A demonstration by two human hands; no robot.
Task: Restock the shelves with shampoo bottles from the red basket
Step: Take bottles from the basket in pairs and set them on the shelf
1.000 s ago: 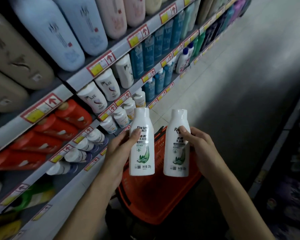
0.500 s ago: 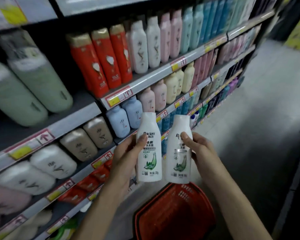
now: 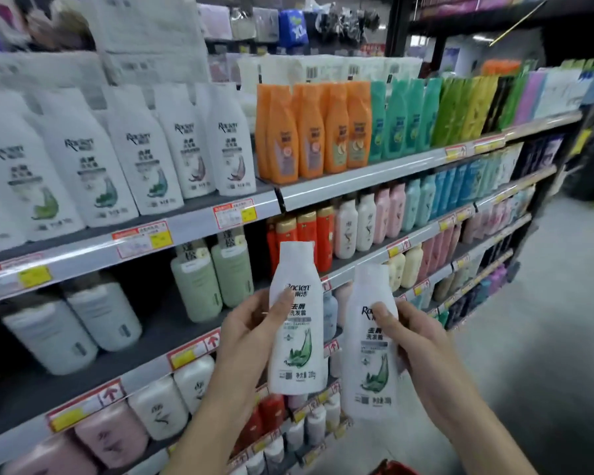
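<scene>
My left hand (image 3: 246, 332) grips a white shampoo bottle (image 3: 297, 341) with a green plant picture, held upright in front of the shelves. My right hand (image 3: 422, 351) grips a second white bottle (image 3: 367, 368) of the same kind, a little lower and to the right. Matching white bottles (image 3: 141, 159) stand in a row on the upper left shelf (image 3: 192, 231). Only a sliver of the red basket (image 3: 393, 469) shows at the bottom edge.
Orange bottles (image 3: 309, 132) and teal ones (image 3: 398, 118) fill the upper shelf to the right. Pale green bottles (image 3: 213, 279) and white tubs (image 3: 72, 327) sit on the shelf below. The aisle floor (image 3: 535, 337) runs along the right.
The view has tilted upward, so higher shelves appear and the basket has dropped almost out of sight. Both hands have risen with their bottles toward the shelves.
</scene>
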